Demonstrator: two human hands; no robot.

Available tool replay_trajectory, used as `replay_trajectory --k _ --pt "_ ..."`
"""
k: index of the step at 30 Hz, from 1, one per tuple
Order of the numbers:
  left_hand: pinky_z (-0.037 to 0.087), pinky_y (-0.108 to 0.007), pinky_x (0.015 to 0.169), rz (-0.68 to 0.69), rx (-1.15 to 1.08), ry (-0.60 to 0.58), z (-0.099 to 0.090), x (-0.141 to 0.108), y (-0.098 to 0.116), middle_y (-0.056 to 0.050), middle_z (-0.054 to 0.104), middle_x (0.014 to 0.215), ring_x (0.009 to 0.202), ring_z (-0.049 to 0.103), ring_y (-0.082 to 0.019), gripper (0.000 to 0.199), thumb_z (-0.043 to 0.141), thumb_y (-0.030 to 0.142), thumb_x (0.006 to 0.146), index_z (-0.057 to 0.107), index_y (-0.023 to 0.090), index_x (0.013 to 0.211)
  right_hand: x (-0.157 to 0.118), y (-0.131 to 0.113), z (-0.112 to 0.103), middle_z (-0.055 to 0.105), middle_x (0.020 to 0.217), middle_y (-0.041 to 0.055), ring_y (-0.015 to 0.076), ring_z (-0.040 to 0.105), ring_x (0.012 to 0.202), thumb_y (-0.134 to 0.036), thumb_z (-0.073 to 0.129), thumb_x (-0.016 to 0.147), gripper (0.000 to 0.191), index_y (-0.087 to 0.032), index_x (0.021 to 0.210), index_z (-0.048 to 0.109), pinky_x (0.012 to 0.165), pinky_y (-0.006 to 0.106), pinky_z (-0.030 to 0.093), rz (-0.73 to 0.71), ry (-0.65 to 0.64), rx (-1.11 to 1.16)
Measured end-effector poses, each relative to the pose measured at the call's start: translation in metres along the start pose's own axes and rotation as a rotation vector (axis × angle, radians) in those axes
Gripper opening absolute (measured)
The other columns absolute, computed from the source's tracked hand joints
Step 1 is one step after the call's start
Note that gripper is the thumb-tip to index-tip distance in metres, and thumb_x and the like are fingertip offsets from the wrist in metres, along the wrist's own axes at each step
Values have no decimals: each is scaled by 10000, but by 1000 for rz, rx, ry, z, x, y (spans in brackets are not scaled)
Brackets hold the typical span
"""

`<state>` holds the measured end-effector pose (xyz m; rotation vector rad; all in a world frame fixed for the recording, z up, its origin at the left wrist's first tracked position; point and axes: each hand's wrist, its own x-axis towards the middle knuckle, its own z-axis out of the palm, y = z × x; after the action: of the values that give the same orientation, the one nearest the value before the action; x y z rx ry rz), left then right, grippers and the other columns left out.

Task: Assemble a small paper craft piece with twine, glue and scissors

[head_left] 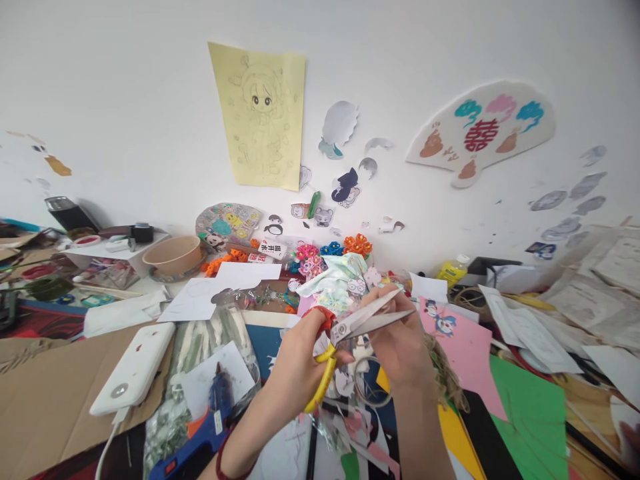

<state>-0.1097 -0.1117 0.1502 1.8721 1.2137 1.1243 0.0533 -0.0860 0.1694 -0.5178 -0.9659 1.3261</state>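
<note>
My left hand [300,353] is closed around the yellow-and-red handles of a pair of scissors [367,317]. The metal blades stand apart and point right, crossing in front of my right hand [397,340]. The fingers of that hand are curled together behind the blades, and what they pinch, if anything, is hidden. A small pale cutout [357,287] with a drawn face shows just left of those fingers; whether it is held I cannot tell. Below the hands lie a roll of clear tape [373,399] and mixed paper scraps [357,427].
On the left are a blue glue gun [215,420], a white power bank [134,368] with a cable, and a beige bowl [173,257]. Green paper [527,417] and pink paper [470,360] lie to the right. A yellow bottle [454,268] stands near the wall.
</note>
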Motion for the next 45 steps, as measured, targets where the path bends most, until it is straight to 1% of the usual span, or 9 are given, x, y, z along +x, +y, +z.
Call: replay_trajectory --k 8,12,15,18,21,25,32,39,45 --pt "252 -243 584 -56 39 21 2 -1 0 40 421 660 623 332 -121 473 591 620 817 406 195 722 2 0 1 591 756 -26 97 515 567 -347 823 745 145 -266 811 722 538 243 444 -41 -31 31" --pt "197 -248 552 -116 54 46 1 2 0 61 317 586 581 257 -102 566 602 660 771 301 204 626 4 1 0 590 660 -29 90 514 539 -381 809 769 157 -252 817 734 544 228 441 -65 -41 31" --pt "190 -248 547 -156 57 48 -1 2 -4 66 284 573 578 237 -99 565 607 656 759 305 201 612 4 0 0 570 594 -25 102 519 537 -409 771 809 174 -241 794 725 546 231 443 -80 -73 34" --pt "225 -246 546 -131 -2 25 -3 1 -11 56 344 595 571 295 -106 473 551 619 816 408 192 671 5 -1 -1 572 640 -20 97 527 563 -368 752 836 164 -226 777 695 558 224 438 -85 -129 52" --pt "322 -258 591 -17 -69 39 -4 -2 -12 6 488 716 633 423 -139 381 443 547 901 518 180 831 5 -3 -2 568 682 -14 93 530 587 -333 734 856 138 -218 798 682 563 219 422 -84 -159 53" --pt "412 -308 749 100 -26 121 -3 -3 -6 -73 572 963 829 521 -199 324 445 465 908 487 181 1059 5 -3 -3 573 709 -9 102 537 610 -316 705 878 116 -222 821 670 589 232 425 -76 -182 51" --pt "291 -259 625 -11 78 15 -4 -9 -9 17 496 713 648 432 -145 323 537 501 855 462 188 830 3 -2 -1 536 704 -14 133 524 661 -309 661 906 136 -231 809 607 632 274 415 -76 -184 61" --pt "228 -244 586 -80 136 -38 -8 -15 -9 50 403 623 588 357 -120 432 575 598 805 430 194 756 1 -7 -3 533 678 -11 149 495 631 -322 603 940 150 -243 820 562 602 298 351 -95 -250 27" --pt "213 -240 565 -107 196 -48 -11 -18 -11 72 326 584 562 284 -111 432 586 581 805 382 209 727 1 -7 -7 547 703 -8 153 495 651 -314 611 937 160 -236 808 558 620 306 350 -124 -266 -27"
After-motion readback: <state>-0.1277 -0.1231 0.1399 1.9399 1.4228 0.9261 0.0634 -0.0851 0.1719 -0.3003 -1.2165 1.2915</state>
